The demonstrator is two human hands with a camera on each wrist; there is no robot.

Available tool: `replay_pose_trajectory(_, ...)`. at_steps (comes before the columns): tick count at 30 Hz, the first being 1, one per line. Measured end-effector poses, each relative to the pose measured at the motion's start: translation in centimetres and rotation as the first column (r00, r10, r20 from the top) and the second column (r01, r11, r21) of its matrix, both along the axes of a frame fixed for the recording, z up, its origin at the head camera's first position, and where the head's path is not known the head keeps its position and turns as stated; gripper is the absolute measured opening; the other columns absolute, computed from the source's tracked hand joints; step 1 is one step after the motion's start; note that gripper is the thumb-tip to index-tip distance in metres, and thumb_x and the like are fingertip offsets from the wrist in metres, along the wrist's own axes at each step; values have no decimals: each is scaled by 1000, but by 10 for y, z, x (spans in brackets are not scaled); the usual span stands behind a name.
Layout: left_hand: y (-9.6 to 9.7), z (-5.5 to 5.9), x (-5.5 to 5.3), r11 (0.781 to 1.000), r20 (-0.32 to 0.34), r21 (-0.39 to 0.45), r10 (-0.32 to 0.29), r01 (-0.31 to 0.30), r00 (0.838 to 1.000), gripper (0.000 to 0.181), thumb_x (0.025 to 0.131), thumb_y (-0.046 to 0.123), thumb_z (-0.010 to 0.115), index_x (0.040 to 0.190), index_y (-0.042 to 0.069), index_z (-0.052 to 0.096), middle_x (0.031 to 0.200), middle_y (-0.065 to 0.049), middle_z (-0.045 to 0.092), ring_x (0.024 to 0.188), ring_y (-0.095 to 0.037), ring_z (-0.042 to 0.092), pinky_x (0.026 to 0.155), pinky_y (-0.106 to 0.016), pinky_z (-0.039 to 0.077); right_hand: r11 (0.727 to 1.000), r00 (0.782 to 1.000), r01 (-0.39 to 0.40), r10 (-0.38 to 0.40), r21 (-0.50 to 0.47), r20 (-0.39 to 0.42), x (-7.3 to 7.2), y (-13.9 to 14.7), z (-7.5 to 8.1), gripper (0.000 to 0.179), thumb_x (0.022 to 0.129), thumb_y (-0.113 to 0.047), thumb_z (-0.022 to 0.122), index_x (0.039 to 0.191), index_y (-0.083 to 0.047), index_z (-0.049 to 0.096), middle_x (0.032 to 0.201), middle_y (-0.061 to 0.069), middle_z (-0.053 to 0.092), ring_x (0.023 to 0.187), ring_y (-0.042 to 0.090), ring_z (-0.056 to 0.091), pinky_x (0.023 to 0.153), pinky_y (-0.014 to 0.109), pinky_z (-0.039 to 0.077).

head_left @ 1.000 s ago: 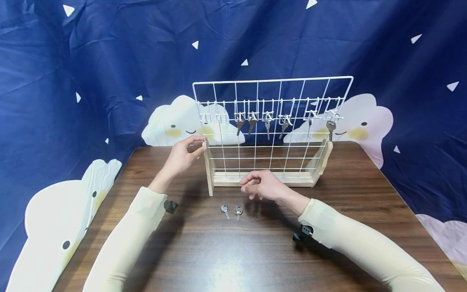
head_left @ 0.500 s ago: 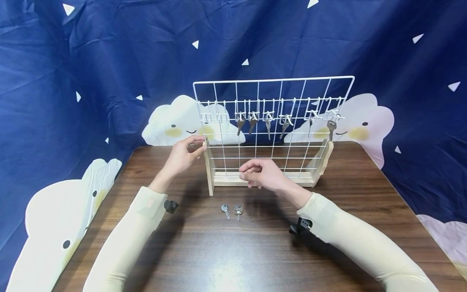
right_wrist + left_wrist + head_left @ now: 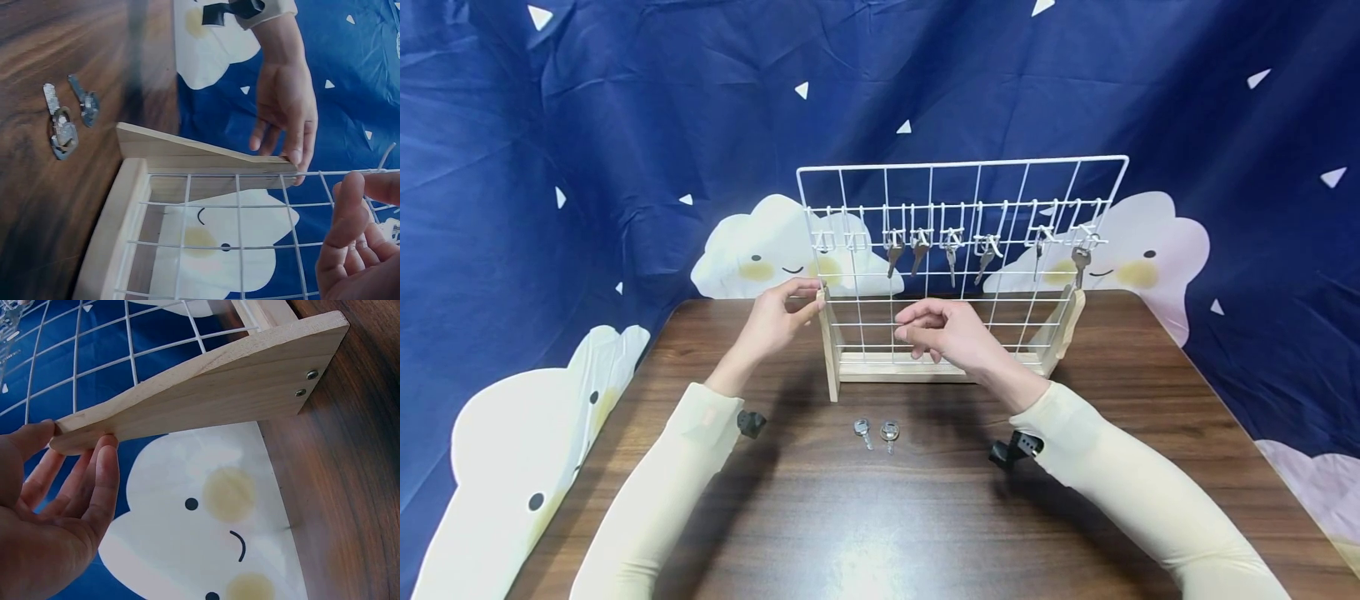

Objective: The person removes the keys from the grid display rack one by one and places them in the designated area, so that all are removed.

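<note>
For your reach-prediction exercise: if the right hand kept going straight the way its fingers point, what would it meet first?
Most likely the white wire grid of the rack: the right hand is raised just in front of its lower wires, though depth is hard to judge.

White wire rack [image 3: 962,183], navy cloud-print backdrop [image 3: 625,125], brown table [image 3: 850,517].

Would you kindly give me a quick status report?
Left hand grips rack's wooden side. Right hand empty at grid. Two keys on table, unobstructed.
</note>
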State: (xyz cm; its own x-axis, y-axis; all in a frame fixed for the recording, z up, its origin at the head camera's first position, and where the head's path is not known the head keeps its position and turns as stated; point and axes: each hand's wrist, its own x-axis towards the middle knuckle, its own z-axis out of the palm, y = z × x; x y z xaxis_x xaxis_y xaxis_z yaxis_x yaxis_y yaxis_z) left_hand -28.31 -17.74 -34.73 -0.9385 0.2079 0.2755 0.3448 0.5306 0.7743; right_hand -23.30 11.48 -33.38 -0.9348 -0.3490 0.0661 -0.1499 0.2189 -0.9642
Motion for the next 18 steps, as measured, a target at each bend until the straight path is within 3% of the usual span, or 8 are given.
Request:
replay_pose_trajectory(6, 0, 0, -1, 1000, -5, -7, 2, -2, 1000, 36, 95, 22, 69, 129, 10, 63, 123, -18, 70, 102, -32, 73, 76, -36, 64, 999, 999, 38, -38, -14, 16, -2, -1, 10, 30, 89, -21, 77, 113, -6, 68, 95, 5, 77, 68, 19, 70, 50, 21, 47)
replay_pose_trajectory(10, 0, 0, -1, 1000, -4, 0, -1, 1, 1000, 36, 96, 22, 69, 129, 10, 63, 124, -18, 69, 102, -33, 73, 79, -43, 64, 997, 998, 62, -62, -35, 24, -3, -2, 16, 24, 89, -19, 76, 109, -9, 69, 98, 10, 77, 66, 18, 69, 50, 20, 46)
replay_pose_trajectory(18, -1, -3, -3, 1000, -1, 6, 1, -1, 1000, 35, 96, 22, 69, 129, 11, 64, 125, -17, 69, 104, -33, 72, 77, -37, 64, 995, 998, 66, -65, -74, 11, -5, -4, 23, 29, 90, -19, 75, 114, -5, 67, 86, -6, 75, 64, 13, 66, 48, 18, 46)
